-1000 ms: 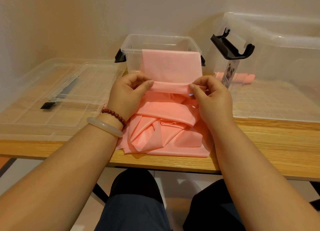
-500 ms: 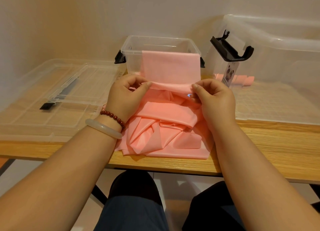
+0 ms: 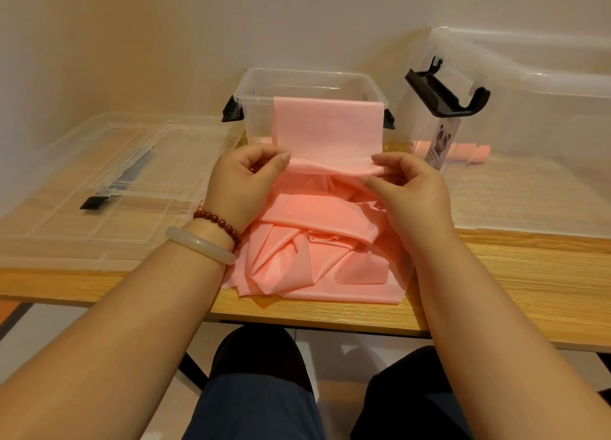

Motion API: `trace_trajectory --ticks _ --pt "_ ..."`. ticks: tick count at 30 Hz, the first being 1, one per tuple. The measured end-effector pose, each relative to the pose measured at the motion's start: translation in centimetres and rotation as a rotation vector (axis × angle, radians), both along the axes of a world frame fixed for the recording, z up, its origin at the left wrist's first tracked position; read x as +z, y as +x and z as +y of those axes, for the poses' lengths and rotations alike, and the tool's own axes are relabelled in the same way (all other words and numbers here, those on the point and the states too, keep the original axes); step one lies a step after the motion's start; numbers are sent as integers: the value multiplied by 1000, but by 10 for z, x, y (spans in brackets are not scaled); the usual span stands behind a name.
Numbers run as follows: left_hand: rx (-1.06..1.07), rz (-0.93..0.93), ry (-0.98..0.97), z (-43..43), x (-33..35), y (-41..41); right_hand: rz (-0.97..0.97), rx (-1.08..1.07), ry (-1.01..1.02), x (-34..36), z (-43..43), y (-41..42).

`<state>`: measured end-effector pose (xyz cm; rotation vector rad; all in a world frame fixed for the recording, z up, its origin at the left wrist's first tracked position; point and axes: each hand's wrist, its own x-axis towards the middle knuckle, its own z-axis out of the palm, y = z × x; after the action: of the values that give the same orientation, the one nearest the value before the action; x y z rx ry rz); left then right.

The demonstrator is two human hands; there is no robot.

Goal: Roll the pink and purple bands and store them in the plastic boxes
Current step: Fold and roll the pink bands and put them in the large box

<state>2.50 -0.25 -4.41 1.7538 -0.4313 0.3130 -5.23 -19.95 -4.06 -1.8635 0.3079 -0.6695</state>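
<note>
I am looking down through the head camera at the pink band (image 3: 325, 125), which is hanging over the front rim of the small clear plastic box (image 3: 254, 86) at the back of the table (image 3: 529, 274). One end is draping flat down the box's front wall, and the rest is lying in a crumpled heap on the table between the box and the near edge. Both hands are working at the fold just below the box front. The left hand (image 3: 238, 188) is pinching the band's left edge, its fingers (image 3: 281, 159) curled and the thumb pressing onto the fabric. The right hand (image 3: 413, 191) is pinching the right edge the same way, thumb and forefinger closing on a narrow rolled or folded strip that is running straight between the two hands. The left wrist is wearing a red beaded bracelet (image 3: 218, 221) and a pale bangle (image 3: 201, 249). To the left, a smaller clear lid (image 3: 158, 162) is lying on a larger clear lid (image 3: 49, 238), both flat on the table. To the right, a large clear box (image 3: 545, 86) is sitting just beside the small one, with a black latch (image 3: 443, 92) standing open at its near corner and a panda label (image 3: 441, 142) under it. Through its wall I am making out pink rolls (image 3: 469, 150) low down, though I cannot tell how many.
</note>
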Motion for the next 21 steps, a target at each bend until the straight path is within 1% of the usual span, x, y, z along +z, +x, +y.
trace_trajectory --ticks 3,10,15,18,21 --pt "-33 14 47 0 0 -1 3 -37 -54 -1 -2 1" --pt "-20 -52 81 0 -2 4 -42 -61 -169 0 -2 3" --pt "-5 -32 41 -1 -3 3 -64 -58 -94 -2 1 2" --pt "-23 -52 -14 0 -3 2 -83 -66 -90 -2 1 2" --pt "-11 -57 -29 0 -1 -1 -74 -54 -83 -1 2 2"
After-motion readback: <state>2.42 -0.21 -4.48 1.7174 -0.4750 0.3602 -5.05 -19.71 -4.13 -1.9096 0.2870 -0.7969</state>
